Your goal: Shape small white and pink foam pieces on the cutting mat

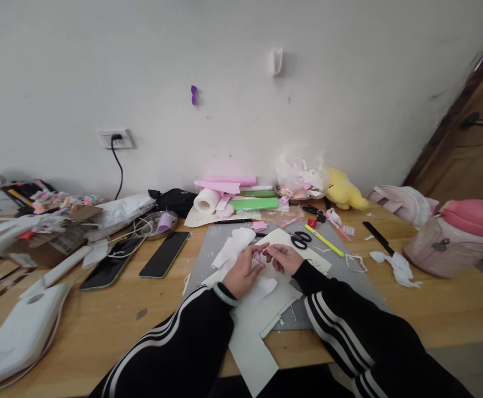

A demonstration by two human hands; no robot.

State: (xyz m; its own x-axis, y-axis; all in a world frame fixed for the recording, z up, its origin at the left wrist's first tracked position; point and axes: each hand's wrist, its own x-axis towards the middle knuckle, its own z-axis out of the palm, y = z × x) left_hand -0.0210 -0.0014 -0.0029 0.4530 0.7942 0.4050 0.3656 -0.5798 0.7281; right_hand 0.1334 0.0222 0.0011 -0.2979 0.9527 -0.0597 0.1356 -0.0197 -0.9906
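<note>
My left hand (245,272), with a pale bangle at its wrist, is closed on a small lilac-pink piece (257,257) that looks like paper. Against it, the fingers of my right hand (283,258) are pinched together; what lies between their tips is too small to make out. Below both hands lies a cut white sheet (250,337) over a grey cutting mat (336,287). Crumpled white tissue (235,246) is just beyond my left hand. Black-handled scissors (301,240) rest beyond my right hand, beside a yellow pen (324,240).
Two phones (164,254) and a white device (21,337) with a cable lie to the left. Paper rolls (253,204), a plastic bag (302,168) and a yellow plush toy (344,189) line the wall. A pink-lidded container (452,243) stands at the right.
</note>
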